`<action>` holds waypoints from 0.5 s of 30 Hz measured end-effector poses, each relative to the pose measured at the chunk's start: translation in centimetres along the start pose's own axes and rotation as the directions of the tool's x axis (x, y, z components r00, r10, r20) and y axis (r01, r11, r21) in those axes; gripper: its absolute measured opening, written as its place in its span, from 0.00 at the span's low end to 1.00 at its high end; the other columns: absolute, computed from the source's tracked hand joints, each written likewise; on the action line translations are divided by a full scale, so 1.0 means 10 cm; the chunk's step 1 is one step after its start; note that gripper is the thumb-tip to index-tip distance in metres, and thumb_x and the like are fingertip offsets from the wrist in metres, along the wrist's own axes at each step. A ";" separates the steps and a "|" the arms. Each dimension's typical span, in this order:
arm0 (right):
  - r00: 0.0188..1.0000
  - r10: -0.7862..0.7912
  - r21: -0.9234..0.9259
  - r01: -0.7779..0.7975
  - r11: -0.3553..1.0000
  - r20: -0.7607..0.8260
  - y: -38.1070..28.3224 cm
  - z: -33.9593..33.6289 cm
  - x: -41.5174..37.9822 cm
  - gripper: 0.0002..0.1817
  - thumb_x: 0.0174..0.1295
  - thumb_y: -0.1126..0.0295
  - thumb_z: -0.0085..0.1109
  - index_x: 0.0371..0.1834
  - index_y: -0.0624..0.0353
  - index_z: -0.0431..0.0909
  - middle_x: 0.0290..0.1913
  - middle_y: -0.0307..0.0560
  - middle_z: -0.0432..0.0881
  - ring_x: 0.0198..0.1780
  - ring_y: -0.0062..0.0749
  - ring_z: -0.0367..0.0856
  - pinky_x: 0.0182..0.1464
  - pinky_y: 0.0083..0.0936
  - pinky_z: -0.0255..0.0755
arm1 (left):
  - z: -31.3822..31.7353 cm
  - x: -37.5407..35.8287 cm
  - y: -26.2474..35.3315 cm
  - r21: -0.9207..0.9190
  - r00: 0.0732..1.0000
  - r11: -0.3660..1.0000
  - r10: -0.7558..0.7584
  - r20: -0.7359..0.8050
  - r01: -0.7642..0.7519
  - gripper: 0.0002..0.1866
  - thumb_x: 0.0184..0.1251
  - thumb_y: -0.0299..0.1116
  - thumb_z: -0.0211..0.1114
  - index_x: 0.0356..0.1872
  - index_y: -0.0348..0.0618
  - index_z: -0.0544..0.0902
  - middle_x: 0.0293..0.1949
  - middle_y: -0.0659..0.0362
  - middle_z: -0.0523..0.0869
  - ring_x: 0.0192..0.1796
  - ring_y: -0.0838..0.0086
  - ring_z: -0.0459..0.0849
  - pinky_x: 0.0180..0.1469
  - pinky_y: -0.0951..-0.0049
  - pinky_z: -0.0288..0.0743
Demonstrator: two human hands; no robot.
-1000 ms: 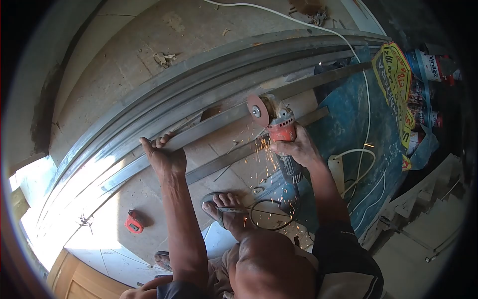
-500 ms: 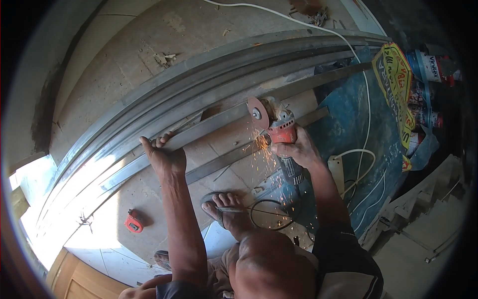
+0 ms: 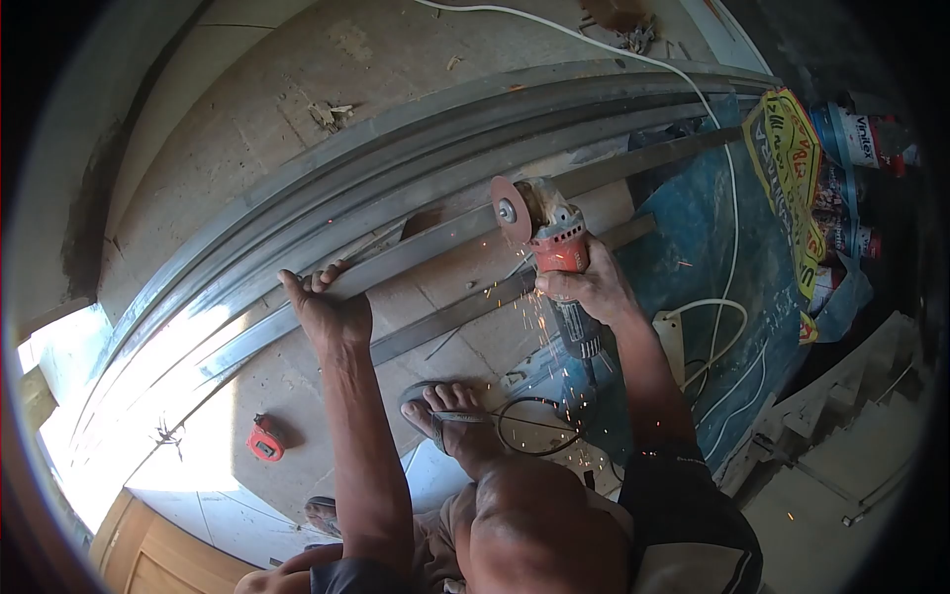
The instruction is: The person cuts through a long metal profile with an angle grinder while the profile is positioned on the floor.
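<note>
The right hand (image 3: 586, 285) is wrapped tight around the body of an angle grinder (image 3: 550, 252), fingers curled over its top just behind the red housing, so nothing of the palm shows. The grinder points up and away from that hand; its reddish disc (image 3: 512, 211) stands on edge at the far end, meeting the upper edge of a long flat steel bar (image 3: 426, 248), and orange sparks scatter down toward the wrist and the floor below it. The left hand (image 3: 327, 307) lies spread on the same bar well to the left of the disc, palm pressing down, fingers hooked over the far edge and thumb splayed out, closed on nothing but bearing on the metal. The bar is grey and dull, running slantwise from below the left hand up past the grinder; more steel strips (image 3: 396, 148) lie stacked just beyond it. The grinder's black rear and its cord pass under the right wrist and are partly hidden. Near the left forearm a sandalled foot (image 3: 450, 414) rests on the floor, and farther left of it a red tape measure (image 3: 264, 441). Whether the disc bites into the bar or only skims it cannot be made out.
</note>
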State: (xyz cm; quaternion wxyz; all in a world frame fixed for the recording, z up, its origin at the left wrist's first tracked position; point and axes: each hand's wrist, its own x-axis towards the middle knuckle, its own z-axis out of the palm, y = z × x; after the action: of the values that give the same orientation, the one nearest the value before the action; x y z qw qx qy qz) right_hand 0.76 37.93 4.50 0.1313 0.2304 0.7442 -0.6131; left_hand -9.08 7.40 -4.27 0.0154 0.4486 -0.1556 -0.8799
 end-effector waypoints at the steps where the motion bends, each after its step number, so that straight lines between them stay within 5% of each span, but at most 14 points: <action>1: 1.000 0.000 0.000 0.000 1.000 0.001 0.00 0.00 0.01 0.32 0.47 0.61 0.76 0.54 0.63 0.75 0.41 0.41 0.80 0.39 0.24 0.80 0.43 0.25 0.77 | -0.03 0.02 0.01 0.013 1.000 1.000 -0.008 0.026 0.007 0.23 0.81 0.56 0.55 0.34 0.48 0.65 0.21 0.61 0.71 0.28 0.69 0.74 0.57 0.59 0.78; 5: 0.999 0.040 0.036 -0.041 0.998 0.027 0.03 -0.05 0.04 0.35 0.47 0.61 0.78 0.58 0.65 0.74 0.44 0.42 0.80 0.42 0.26 0.80 0.46 0.26 0.78 | -0.03 0.02 0.02 -0.006 0.998 1.000 -0.023 0.065 0.023 0.23 0.81 0.56 0.55 0.34 0.47 0.65 0.21 0.60 0.72 0.29 0.68 0.75 0.57 0.58 0.78; 7: 0.998 0.047 0.021 -0.048 0.999 0.037 0.04 -0.06 0.05 0.38 0.48 0.60 0.79 0.61 0.65 0.73 0.46 0.43 0.80 0.45 0.27 0.79 0.49 0.26 0.78 | 0.07 -0.04 -0.01 -0.017 0.998 1.000 -0.002 -0.062 0.001 0.25 0.78 0.55 0.60 0.27 0.49 0.68 0.20 0.65 0.65 0.26 0.73 0.72 0.54 0.63 0.78; 15: 0.994 0.081 0.083 -0.087 0.993 0.073 0.01 -0.09 -0.04 0.30 0.47 0.62 0.77 0.51 0.62 0.75 0.37 0.41 0.80 0.36 0.25 0.81 0.39 0.23 0.77 | 0.08 -0.04 0.00 0.033 0.999 0.999 -0.012 -0.037 0.013 0.24 0.79 0.56 0.59 0.30 0.48 0.69 0.21 0.64 0.68 0.28 0.73 0.74 0.57 0.61 0.78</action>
State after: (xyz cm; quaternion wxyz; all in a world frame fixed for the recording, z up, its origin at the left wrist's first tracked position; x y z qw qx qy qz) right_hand 1.23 38.77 4.85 0.1728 0.2455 0.7016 -0.6462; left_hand -9.49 7.68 -3.55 0.0053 0.4660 -0.1670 -0.8688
